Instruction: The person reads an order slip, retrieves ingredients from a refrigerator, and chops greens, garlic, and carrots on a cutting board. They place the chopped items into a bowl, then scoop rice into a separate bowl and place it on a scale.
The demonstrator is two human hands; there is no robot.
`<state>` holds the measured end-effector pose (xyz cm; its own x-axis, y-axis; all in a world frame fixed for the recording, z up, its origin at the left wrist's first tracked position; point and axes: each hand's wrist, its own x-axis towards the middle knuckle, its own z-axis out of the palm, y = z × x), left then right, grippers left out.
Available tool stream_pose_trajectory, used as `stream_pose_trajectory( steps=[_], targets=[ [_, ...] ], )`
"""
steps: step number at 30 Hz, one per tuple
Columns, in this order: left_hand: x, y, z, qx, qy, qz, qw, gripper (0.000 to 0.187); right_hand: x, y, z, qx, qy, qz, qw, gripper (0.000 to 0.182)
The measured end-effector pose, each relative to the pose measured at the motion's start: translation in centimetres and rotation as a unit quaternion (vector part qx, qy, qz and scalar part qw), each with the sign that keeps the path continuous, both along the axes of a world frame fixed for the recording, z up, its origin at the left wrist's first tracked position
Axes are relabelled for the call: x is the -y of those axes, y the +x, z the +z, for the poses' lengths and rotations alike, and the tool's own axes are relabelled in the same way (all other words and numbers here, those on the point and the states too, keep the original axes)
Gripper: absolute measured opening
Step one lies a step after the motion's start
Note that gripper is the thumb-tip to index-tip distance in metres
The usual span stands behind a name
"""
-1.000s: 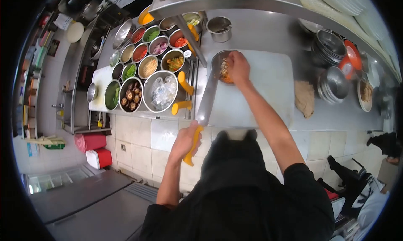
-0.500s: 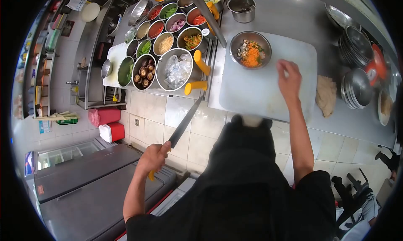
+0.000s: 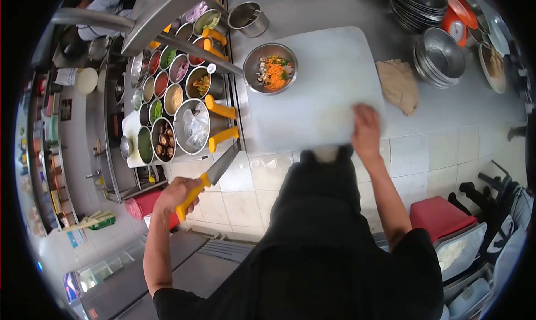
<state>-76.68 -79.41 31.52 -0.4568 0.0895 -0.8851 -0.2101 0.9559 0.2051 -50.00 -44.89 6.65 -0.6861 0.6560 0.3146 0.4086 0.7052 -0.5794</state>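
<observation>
My left hand (image 3: 177,195) is closed around the yellow handle of a kitchen knife (image 3: 222,165). Its blade points up and right, with the tip beside the slot at the counter edge where other yellow-handled knives (image 3: 224,138) stand. Over the near right part of a white cutting board (image 3: 324,63) hovers my right hand (image 3: 366,131), slightly blurred, its fingers loosely stretched and nothing visible in them. A steel bowl (image 3: 249,81) of shredded orange vegetable and other chopped pieces rests at the board's far left corner.
Several steel pots of cut vegetables (image 3: 175,98) and one of mushrooms (image 3: 166,140) stand left of the knives. A tan cloth (image 3: 397,85) lies right of the board, near stacked steel bowls (image 3: 441,55) and an orange scale (image 3: 455,27). A metal post (image 3: 201,53) crosses above.
The view has shifted right and turned. My right hand has moved from beside the bowl toward the board's near edge. The knife stays in my left hand, its handle now more visible.
</observation>
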Motion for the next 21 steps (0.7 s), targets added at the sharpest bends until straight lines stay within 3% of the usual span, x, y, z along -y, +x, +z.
stream_pose_trajectory(
  steps=[2, 3, 6, 8, 10, 12, 13, 15, 18, 21],
  targets=[
    [-0.6, -1.7, -0.3, -0.025, 0.093, -0.014, 0.995, 0.039, 2.1, -0.4, -0.2, 0.021, -0.022, 0.02, 0.999, 0.055],
    [-1.5, -1.8, -0.2, -0.084, 0.097, 0.039, 0.991, 0.037, 3.2, -0.7, -0.2, 0.017, -0.018, 0.014, 1.0, 0.052],
    [-2.9, -1.5, -1.1, -0.342, 0.145, -0.085, 0.925, 0.042, 7.9, -2.9, 0.4, 0.027, -0.058, 0.024, 0.998, 0.045],
    [-6.0, 0.5, -1.5, -0.307, 0.227, -0.002, 0.924, 0.044, 12.2, -4.6, -0.6, 0.019, -0.1, 0.186, 0.977, 0.042],
    [-8.5, 1.4, -4.5, -0.193, 0.285, 0.086, 0.935, 0.039, 14.5, -5.4, 0.7, 0.01, -0.207, 0.386, 0.899, 0.037],
    [-10.3, 1.4, -9.9, -0.067, 0.361, 0.151, 0.918, 0.039, 14.8, -5.4, 3.5, -0.014, -0.247, 0.407, 0.879, 0.037],
    [-11.7, 1.4, -12.4, -0.005, 0.405, 0.184, 0.895, 0.04, 14.5, -5.0, 4.3, -0.057, -0.222, 0.359, 0.905, 0.027],
    [-14.2, 0.6, -17.6, 0.074, 0.427, 0.25, 0.866, 0.047, 12.9, -3.8, 4.2, -0.002, -0.254, 0.262, 0.931, 0.02],
    [-18.5, 0.2, -20.6, 0.053, 0.427, 0.319, 0.844, 0.045, 10.9, 0.5, 3.4, 0.064, -0.232, 0.025, 0.97, 0.013],
    [-20.2, -1.1, -24.5, 0.046, 0.451, 0.373, 0.81, 0.039, 10.3, 8.2, 1.8, 0.043, -0.124, -0.083, 0.988, 0.015]
  ],
)
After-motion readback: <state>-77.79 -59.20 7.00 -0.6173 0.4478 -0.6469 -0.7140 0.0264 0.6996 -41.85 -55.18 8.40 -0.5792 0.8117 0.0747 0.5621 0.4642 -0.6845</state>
